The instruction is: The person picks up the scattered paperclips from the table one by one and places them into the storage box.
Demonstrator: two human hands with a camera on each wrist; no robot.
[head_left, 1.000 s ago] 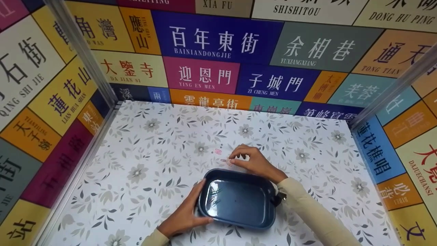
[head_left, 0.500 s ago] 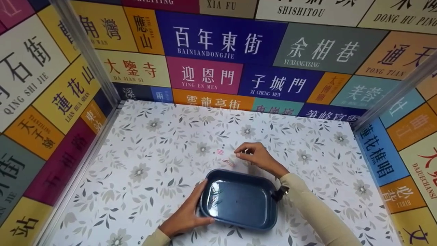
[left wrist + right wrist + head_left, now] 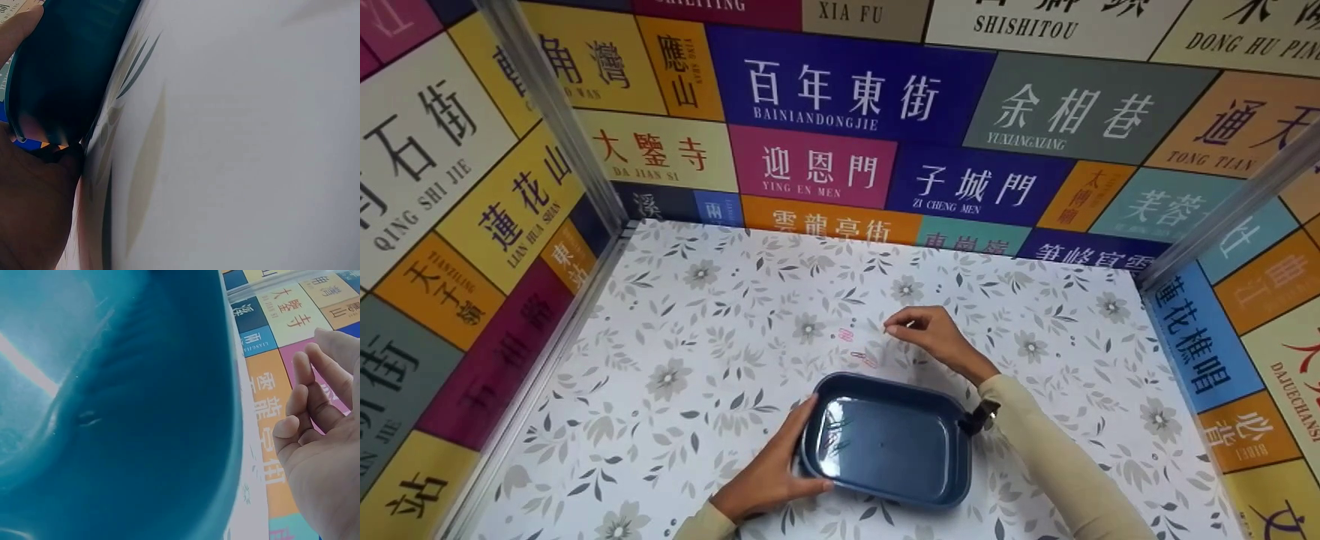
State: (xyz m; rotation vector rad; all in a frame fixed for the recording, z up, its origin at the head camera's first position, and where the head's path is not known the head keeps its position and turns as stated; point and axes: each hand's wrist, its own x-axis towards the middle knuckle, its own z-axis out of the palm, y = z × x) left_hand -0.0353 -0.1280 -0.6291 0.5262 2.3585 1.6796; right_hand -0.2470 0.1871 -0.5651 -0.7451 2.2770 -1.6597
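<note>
A dark blue rectangular dish (image 3: 885,450) with rounded corners is at the near middle of the table. My left hand (image 3: 776,469) grips its left end, thumb at the near left corner and fingers along the outer side; the left wrist view shows the dish wall (image 3: 67,73) beside that hand. Beyond the dish lie small pink and red wire pieces that look like paper clips (image 3: 864,358), with another pink group (image 3: 846,335) farther back. To their right, my right hand (image 3: 934,337) hovers with loosely curled fingers (image 3: 301,399), and nothing shows between them.
A white table (image 3: 697,420) with a grey leaf and flower print is under everything. Walls of coloured sign panels (image 3: 840,90) enclose its back and both sides. A black strap with a metal piece (image 3: 981,417) is on the right wrist, by the dish's right rim.
My right hand has drawn away from the red clips, moving right and slightly back; its fingertips no longer touch them. The left hand stays on the dish. The view has shifted slightly.
</note>
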